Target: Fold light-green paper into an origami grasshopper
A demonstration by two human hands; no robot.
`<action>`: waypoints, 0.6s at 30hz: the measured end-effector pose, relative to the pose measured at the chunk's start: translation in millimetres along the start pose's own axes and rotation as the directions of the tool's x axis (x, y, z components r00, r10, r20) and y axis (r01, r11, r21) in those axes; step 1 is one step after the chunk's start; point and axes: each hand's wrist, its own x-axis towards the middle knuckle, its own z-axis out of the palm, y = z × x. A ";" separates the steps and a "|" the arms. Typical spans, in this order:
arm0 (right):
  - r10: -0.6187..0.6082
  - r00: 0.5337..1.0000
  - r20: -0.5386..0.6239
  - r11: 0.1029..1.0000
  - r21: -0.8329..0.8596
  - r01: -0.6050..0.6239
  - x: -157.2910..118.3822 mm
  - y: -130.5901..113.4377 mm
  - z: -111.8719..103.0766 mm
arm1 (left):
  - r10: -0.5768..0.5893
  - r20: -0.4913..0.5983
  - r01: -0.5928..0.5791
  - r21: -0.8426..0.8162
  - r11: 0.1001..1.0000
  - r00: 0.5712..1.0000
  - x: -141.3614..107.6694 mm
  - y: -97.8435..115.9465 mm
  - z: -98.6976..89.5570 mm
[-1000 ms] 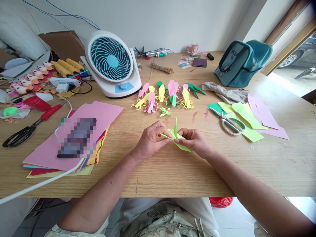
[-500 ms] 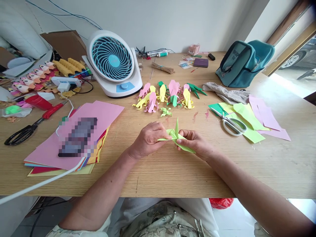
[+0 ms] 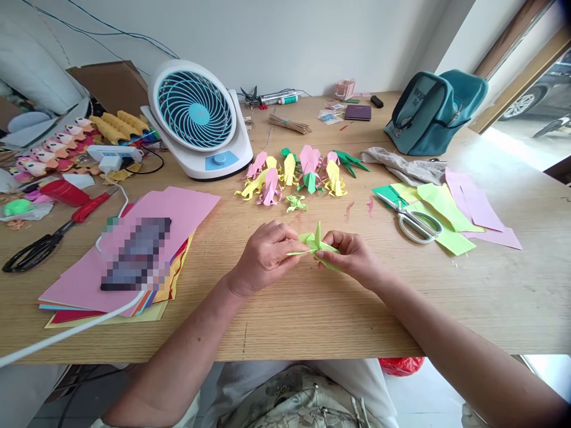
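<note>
Between my hands, above the table's front half, is a folded light-green paper piece (image 3: 317, 236) with one narrow point standing up. My left hand (image 3: 271, 252) pinches its left flap, fingers closed. On the other side my right hand (image 3: 350, 257) grips the lower right part between thumb and fingers. Just beyond the hands a small light-green origami frog (image 3: 296, 203) lies on the wood. Behind it stand several origami figures in pink, yellow and green, among them a pink one (image 3: 310, 159) and a yellow one (image 3: 334, 178).
To the right lie white-handled scissors (image 3: 419, 227) on green paper scraps (image 3: 455, 242), near a teal bag (image 3: 422, 119). On the left, a blurred phone-like object (image 3: 136, 254) rests on pink sheets (image 3: 196, 205), by black-handled shears (image 3: 35, 252). A white fan (image 3: 243, 148) stands behind.
The view has shifted slightly. My right hand sits a little further along the green paper, covering more of its lower right flap. Both hands keep their hold.
</note>
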 end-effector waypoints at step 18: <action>0.130 0.991 0.040 0.981 0.141 -0.135 4.2 9.0 6.5 | 0.008 0.062 -0.027 0.314 0.949 0.998 0.6 13.0 6.2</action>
